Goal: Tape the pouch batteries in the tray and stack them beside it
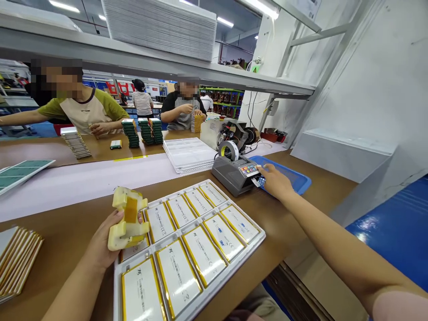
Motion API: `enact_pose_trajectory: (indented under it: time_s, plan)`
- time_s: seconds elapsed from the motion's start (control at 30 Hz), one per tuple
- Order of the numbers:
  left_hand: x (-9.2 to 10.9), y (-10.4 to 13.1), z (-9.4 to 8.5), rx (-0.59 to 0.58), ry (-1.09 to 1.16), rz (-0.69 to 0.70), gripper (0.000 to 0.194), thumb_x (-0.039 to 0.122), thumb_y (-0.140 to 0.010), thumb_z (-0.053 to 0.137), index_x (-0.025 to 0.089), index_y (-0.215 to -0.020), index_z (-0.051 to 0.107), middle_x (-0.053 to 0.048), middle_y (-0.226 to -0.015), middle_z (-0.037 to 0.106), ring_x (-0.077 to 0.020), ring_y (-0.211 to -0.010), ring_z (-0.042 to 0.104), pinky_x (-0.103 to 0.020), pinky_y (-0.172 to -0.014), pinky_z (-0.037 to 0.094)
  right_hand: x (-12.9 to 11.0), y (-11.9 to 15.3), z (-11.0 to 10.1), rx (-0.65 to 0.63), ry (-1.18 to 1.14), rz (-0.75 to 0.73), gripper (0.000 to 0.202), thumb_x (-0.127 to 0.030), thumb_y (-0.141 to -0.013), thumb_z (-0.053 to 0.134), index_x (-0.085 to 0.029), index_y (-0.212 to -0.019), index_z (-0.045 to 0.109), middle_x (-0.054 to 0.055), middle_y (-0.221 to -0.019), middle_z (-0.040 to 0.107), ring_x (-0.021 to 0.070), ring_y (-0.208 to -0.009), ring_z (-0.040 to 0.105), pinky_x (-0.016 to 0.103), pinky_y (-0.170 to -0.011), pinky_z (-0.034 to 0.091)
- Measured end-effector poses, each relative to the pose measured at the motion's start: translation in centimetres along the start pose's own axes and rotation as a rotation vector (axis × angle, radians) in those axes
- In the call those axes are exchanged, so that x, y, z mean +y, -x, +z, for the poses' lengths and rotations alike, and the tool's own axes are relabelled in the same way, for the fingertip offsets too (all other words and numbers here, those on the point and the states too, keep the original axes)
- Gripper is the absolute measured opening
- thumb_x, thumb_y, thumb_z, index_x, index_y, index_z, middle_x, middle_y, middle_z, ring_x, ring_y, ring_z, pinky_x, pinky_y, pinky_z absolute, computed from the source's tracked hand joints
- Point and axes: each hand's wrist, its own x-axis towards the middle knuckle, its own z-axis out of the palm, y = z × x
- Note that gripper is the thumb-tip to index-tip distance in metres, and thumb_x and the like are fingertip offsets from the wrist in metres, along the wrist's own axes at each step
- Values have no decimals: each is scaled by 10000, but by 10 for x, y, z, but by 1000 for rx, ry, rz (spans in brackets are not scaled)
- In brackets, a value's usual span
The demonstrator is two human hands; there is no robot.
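My left hand [106, 236] is closed around a pale yellow plastic fixture [129, 218] with an amber patch in its middle, held over the tray's left edge. My right hand [277, 182] is at the front of a grey tape dispenser [232, 174], one finger stretched by its button panel. A short strip of blue-printed tape [260, 181] sticks out there and meets my fingers; the grip is partly hidden. Between my hands lies a white tray [262, 238] with several flat white battery packs [179, 272] edged in yellow. Two nearest the dispenser carry blue-printed tape pieces.
A blue basket [306, 185] sits behind my right hand. White trays [189, 154] are stacked beyond, near a machine [210, 133]. Battery stacks stand at left [20, 263] and across the bench [145, 132]. A shelf [234, 73] spans overhead. Co-workers sit opposite.
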Motion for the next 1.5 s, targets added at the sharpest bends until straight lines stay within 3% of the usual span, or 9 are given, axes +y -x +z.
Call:
enact_pose_trajectory:
  time_s: [0.2, 0.5, 0.6, 0.77, 0.93, 1.13, 1.27, 1.37, 1.5]
  plan:
    - [-2, 1, -6, -89, -57, 44, 321, 303, -653, 621, 182, -946, 571, -33, -781, 645, -189, -666, 610, -291, -572, 521, -9, 31, 28, -2, -1016, 455, 318, -350, -693, 496, -245, -993, 487, 1, -672, 535, 146, -539, 487, 269, -458, 404]
    - [-4, 2, -5, -100, -9, 39, 261, 290, -664, 611, 166, -891, 578, -33, -747, 644, -185, -628, 608, -303, -545, 514, -40, 34, 44, 160, -1317, 657, 428, -424, -562, 643, -245, -785, 325, -94, -523, 356, 61, -403, 289, 185, -376, 260]
    - [-6, 2, -4, -110, 9, 42, 301, 284, -658, 615, 158, -929, 577, -46, -771, 651, -193, -644, 614, -307, -553, 513, -67, 45, 22, 213, -1194, 365, 409, -392, -637, 591, -244, -936, 354, -48, -662, 463, 90, -524, 418, 207, -466, 349]
    - [-10, 0, -4, -117, 41, 65, 350, 288, -664, 612, 160, -987, 567, -46, -820, 655, -181, -668, 620, -281, -572, 508, -130, 75, -21, -709, -659, -694, 234, -270, -762, 486, -216, -989, 487, 27, -899, 568, 138, -754, 513, 256, -681, 405]
    - [-12, -1, -6, -126, 19, 63, 361, 304, -673, 603, 172, -1006, 556, -45, -829, 653, -186, -683, 621, -291, -590, 510, -184, 82, -26, -941, -318, -1049, 336, -262, -717, 566, -263, -1050, 515, 16, -969, 606, 180, -836, 555, 264, -688, 390]
    - [-11, -1, -5, -122, -12, 64, 357, 318, -673, 602, 166, -993, 557, -50, -815, 650, -190, -671, 617, -297, -581, 510, -202, 72, -2, -783, -159, -882, 704, -408, -523, 724, -250, -1150, 446, 65, -1096, 546, 240, -888, 559, 280, -669, 416]
    - [-9, 0, -3, -109, -16, 58, 352, 311, -665, 606, 157, -979, 564, -50, -808, 648, -186, -668, 615, -285, -573, 508, -191, 72, 17, -697, -315, -785, 579, -402, -637, 645, -274, -1162, 438, 33, -1159, 523, 209, -932, 547, 279, -722, 425]
    - [-7, 1, -1, -100, -22, 58, 337, 308, -655, 615, 152, -951, 572, -47, -790, 646, -182, -658, 610, -280, -568, 510, -165, 70, 27, -518, -357, -693, 397, -271, -768, 487, -278, -1165, 477, 12, -1113, 575, 187, -957, 549, 285, -790, 416]
    - [-4, 0, -1, -84, -20, 39, 332, 309, -647, 626, 163, -941, 577, -45, -796, 645, -175, -661, 603, -263, -570, 514, -97, 47, 21, -110, -367, -195, 359, -295, -844, 332, -255, -1140, 530, 20, -1161, 565, 186, -1062, 503, 297, -877, 386]
